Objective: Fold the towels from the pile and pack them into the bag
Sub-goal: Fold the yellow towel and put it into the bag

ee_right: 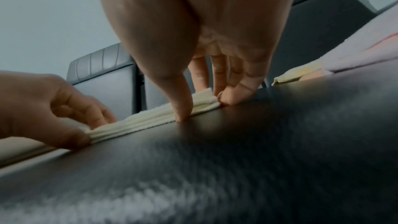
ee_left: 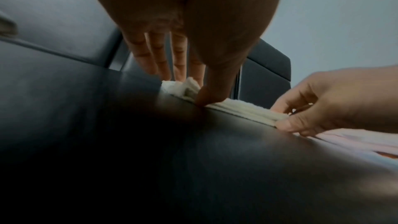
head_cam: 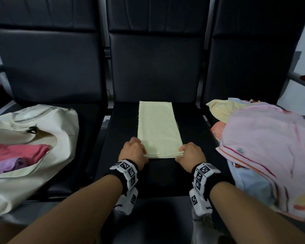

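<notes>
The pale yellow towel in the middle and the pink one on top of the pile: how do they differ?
The pale yellow towel is folded into a flat, neat strip on the middle seat; the pink towel lies loose and rumpled atop the pile. Both hands, left hand and right hand, pinch the yellow towel's near corners; nothing touches the pink one. The yellow is plain, the pink striped.

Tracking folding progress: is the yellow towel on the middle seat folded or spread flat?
Folded: the yellow towel is a narrow strip, with stacked layers at its near edge.

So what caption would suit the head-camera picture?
Both hands, left hand and right hand, pinch the near corners of a folded yellow towel on a black seat.
</notes>
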A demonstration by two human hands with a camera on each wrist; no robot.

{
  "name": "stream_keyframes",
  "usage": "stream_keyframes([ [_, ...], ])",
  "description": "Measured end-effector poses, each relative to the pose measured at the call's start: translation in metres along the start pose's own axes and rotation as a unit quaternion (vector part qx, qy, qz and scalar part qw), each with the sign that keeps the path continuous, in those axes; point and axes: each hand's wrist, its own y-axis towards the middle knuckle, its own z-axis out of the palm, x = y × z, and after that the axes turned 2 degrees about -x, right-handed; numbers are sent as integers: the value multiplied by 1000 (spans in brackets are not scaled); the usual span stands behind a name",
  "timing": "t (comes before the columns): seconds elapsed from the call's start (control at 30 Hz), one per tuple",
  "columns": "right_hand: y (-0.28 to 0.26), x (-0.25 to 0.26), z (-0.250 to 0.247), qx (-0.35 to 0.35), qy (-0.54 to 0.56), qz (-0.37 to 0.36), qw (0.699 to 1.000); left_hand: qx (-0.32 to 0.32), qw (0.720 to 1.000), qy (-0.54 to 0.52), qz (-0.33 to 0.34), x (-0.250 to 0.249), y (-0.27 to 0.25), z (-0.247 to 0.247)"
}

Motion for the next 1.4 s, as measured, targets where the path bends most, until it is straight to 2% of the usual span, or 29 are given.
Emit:
stream_keyframes([
  [0.1, 0, 5, -4, 17, -42, -1, 999, 13, 993, 108, 45, -8, -1, -1],
  [0.23, -3, 10, -2, 28, -83, -13, 996, 63, 982, 172, 48, -17, -4, -8],
  [0.37, -10, 13, 5, 38, -130, -38, 990, 75, 983, 162, 42, -18, -10, -13],
  [0.57, -23, 10, 4, 52, -165, -68, 982, 86, 980, 162, 71, -13, -26, -9],
  [0.8, -45, -4, 11, 50, -126, -65, 989, 111, 967, 213, 90, -10, -43, -13],
  [0.97, -64, -7, 16, 22, -111, -68, 991, 113, 968, 205, 95, -8, -55, -16],
  [1.13, -77, -8, 21, -38, -136, -115, 983, 97, 973, 191, 85, -9, -68, -20],
  [1.27, -83, -6, 20, -21, -161, -173, 972, 90, 971, 205, 85, -10, -76, -17],
  [1.4, -89, -4, 14, -22, -150, -182, 972, 78, 972, 208, 76, -11, -82, -15],
])
